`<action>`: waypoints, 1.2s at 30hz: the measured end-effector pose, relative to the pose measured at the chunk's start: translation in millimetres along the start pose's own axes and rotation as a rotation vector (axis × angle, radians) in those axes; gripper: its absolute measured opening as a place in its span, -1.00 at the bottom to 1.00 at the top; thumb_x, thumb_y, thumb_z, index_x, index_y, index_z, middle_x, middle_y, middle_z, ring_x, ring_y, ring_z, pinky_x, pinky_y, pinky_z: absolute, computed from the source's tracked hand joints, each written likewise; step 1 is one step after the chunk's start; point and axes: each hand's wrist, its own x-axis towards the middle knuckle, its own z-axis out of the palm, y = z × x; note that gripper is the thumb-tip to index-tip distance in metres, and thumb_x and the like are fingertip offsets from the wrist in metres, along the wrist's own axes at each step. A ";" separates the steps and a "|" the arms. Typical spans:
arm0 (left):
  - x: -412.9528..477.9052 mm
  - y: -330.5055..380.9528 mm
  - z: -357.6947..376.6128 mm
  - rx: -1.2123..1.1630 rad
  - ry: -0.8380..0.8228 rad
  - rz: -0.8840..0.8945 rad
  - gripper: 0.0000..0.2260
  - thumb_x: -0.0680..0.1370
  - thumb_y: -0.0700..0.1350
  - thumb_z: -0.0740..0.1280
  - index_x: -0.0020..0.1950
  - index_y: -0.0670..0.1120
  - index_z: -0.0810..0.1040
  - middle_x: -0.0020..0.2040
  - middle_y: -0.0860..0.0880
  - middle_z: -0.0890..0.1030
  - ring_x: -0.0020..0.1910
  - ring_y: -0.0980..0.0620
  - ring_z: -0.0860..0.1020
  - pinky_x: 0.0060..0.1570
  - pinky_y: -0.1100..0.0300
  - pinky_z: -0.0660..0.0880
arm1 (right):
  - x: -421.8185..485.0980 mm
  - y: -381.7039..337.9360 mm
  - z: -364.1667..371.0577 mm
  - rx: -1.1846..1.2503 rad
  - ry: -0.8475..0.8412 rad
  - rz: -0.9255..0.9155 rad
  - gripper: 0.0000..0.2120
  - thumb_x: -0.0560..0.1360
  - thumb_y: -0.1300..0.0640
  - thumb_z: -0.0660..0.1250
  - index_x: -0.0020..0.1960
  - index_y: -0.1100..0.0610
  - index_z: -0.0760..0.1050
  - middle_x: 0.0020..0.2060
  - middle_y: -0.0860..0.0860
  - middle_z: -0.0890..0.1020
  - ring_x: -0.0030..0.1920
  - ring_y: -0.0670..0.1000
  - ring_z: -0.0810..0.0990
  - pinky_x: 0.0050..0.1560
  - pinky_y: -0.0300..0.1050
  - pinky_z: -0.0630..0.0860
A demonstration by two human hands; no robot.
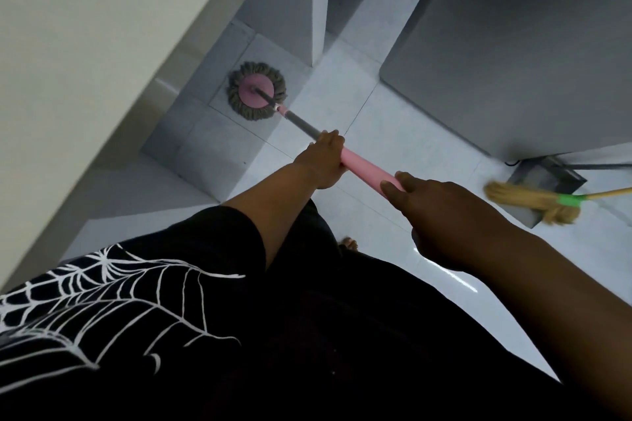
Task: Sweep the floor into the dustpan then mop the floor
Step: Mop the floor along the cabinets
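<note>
Head view — round grey-and-pink mop

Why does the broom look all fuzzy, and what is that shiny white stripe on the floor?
In the head view, the broom is smeared by blur near the picture's right edge, while the mop head looks sharper. Also in the head view, the white stripe is glare: a light reflecting off the glossy floor.

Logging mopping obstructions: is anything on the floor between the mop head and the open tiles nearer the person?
Nothing visible. The mop head sits in the corner by the wall, and the tiles back toward the person are bare. The broom and dustpan lie off to the right, outside that path.
</note>
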 end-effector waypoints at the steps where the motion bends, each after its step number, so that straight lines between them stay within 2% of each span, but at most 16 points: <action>1: 4.9 -9.1 -8.2 0.009 -0.008 -0.006 -0.48 0.63 -0.02 0.25 0.50 -0.20 0.19 0.59 -0.13 0.08 0.57 -0.16 0.03 0.48 -0.14 0.16 | 11.5 -2.6 -6.5 -0.002 0.005 -0.003 -0.36 0.43 0.22 0.27 0.48 0.10 0.15 0.17 0.08 0.44 -0.28 0.11 0.42 -0.29 -0.05 0.50; 4: 23.2 -39.1 -37.6 0.031 -0.016 -0.033 -0.45 0.63 -0.04 0.25 0.53 -0.19 0.14 0.61 -0.13 0.00 0.59 -0.13 -0.05 0.51 -0.15 0.07 | 49.8 -11.6 -27.4 -0.013 0.030 -0.018 -0.38 0.43 0.24 0.29 0.46 0.13 0.20 0.15 0.10 0.46 -0.34 0.08 0.36 -0.39 -0.12 0.32; 7: 44.4 -71.7 -69.5 0.048 -0.014 -0.074 -0.45 0.62 -0.06 0.26 0.54 -0.18 0.13 0.61 -0.12 -0.02 0.59 -0.12 -0.04 0.52 -0.16 0.08 | 93.0 -21.1 -48.2 -0.004 0.064 -0.037 -0.42 0.45 0.24 0.30 0.44 0.17 0.24 0.07 0.10 0.47 -0.43 -0.02 0.22 -0.48 -0.16 0.08; 9: 58.8 -94.0 -89.2 0.061 -0.014 -0.102 -0.44 0.62 -0.06 0.27 0.54 -0.17 0.13 0.61 -0.11 -0.02 0.58 -0.13 -0.02 0.51 -0.17 0.09 | 122.6 -26.2 -60.3 0.019 0.081 -0.046 -0.44 0.46 0.24 0.28 0.44 0.18 0.25 0.05 0.11 0.47 -0.44 -0.05 0.18 -0.49 -0.17 0.02; 13: 85.1 -130.0 -120.7 0.105 -0.022 -0.150 -0.42 0.61 -0.07 0.29 0.55 -0.15 0.11 0.61 -0.09 -0.02 0.58 -0.14 0.03 0.51 -0.18 0.10 | 172.6 -32.5 -76.7 0.073 0.095 -0.060 -0.44 0.47 0.23 0.28 0.45 0.21 0.25 0.10 0.16 0.47 -0.38 0.01 0.24 -0.38 -0.11 0.25; 18: 101.8 -144.6 -135.9 0.094 -0.029 -0.178 -0.41 0.61 -0.06 0.29 0.56 -0.14 0.10 0.61 -0.06 -0.04 0.57 -0.14 0.06 0.51 -0.16 0.08 | 195.5 -29.7 -84.3 0.080 0.105 -0.078 -0.46 0.48 0.21 0.30 0.43 0.21 0.28 0.04 0.15 0.47 -0.41 -0.03 0.20 -0.44 -0.16 0.10; 21: 100.8 -135.5 -130.3 0.084 -0.022 -0.185 -0.42 0.61 -0.07 0.30 0.55 -0.15 0.12 0.61 -0.09 -0.02 0.57 -0.14 0.06 0.51 -0.14 0.11 | 187.4 -23.7 -80.2 0.066 0.112 -0.079 -0.44 0.51 0.22 0.25 0.48 0.20 0.22 0.13 0.17 0.47 -0.29 0.05 0.29 -0.37 -0.12 0.21; 26: 77.6 -102.5 -110.1 0.095 -0.051 -0.158 -0.43 0.61 -0.03 0.28 0.53 -0.17 0.13 0.60 -0.11 0.03 0.56 -0.18 0.10 0.49 -0.15 0.15 | 149.1 -13.2 -63.1 0.019 0.086 -0.087 -0.40 0.50 0.23 0.22 0.52 0.16 0.16 0.16 0.15 0.47 -0.27 0.06 0.33 -0.32 -0.09 0.31; 30: 41.8 -60.9 -82.1 0.131 -0.044 -0.085 -0.49 0.61 0.02 0.27 0.46 -0.21 0.23 0.51 -0.19 0.23 0.49 -0.23 0.22 0.42 -0.16 0.25 | 97.5 -1.3 -43.1 -0.015 0.054 -0.102 -0.41 0.49 0.22 0.25 0.49 0.12 0.19 0.11 0.09 0.46 -0.28 0.05 0.38 -0.34 -0.12 0.30; 33: 14.0 -30.5 -51.8 0.089 -0.019 -0.070 -0.55 0.60 0.02 0.29 0.37 -0.20 0.31 0.40 -0.19 0.34 0.37 -0.24 0.37 0.29 -0.11 0.36 | 55.6 6.0 -25.1 -0.027 0.017 -0.114 -0.42 0.46 0.23 0.25 0.46 0.09 0.21 0.12 0.08 0.45 -0.24 0.09 0.46 -0.32 -0.08 0.42; 36: -10.6 -9.1 -18.5 0.077 -0.007 -0.063 -0.56 0.59 0.04 0.29 0.34 -0.20 0.34 0.39 -0.17 0.35 0.39 -0.20 0.35 0.29 -0.11 0.34 | 16.7 7.2 -5.8 -0.045 -0.010 -0.125 -0.41 0.45 0.25 0.22 0.46 0.08 0.19 0.16 0.08 0.44 -0.19 0.12 0.52 -0.22 -0.01 0.55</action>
